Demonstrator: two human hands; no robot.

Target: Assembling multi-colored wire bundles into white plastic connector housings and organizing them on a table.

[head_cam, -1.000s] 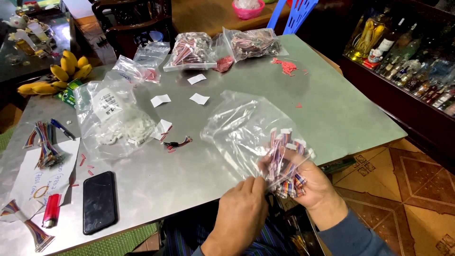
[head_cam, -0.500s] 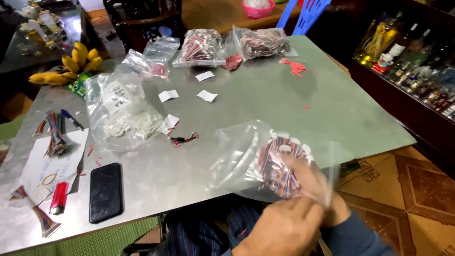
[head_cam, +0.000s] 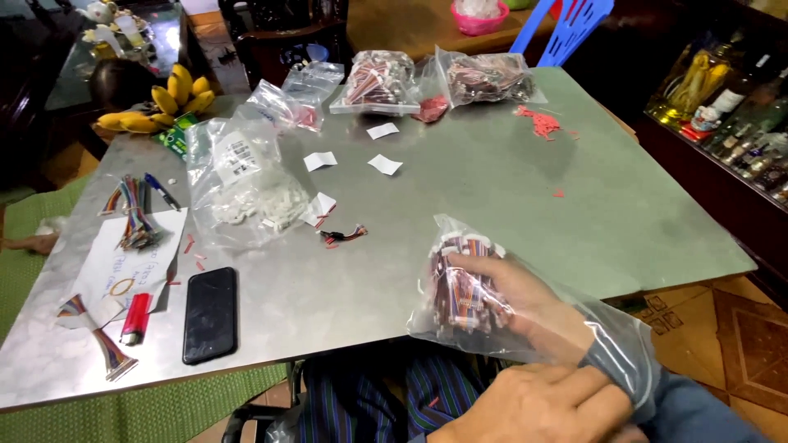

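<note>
Right hand point(head_cam: 525, 308) inside clear bag point(head_cam: 611, 349) around striped wire bundle point(head_cam: 461, 291).

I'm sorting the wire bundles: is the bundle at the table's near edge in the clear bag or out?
In. The right hand grips the wire bundle inside the clear bag, whose plastic covers the wrist.

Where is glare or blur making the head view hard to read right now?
Head view: soft sheen across the metal table; the clear bag hazes the right hand and wire bundle; left hand slightly blurred at bottom edge; bottles dim.
</note>
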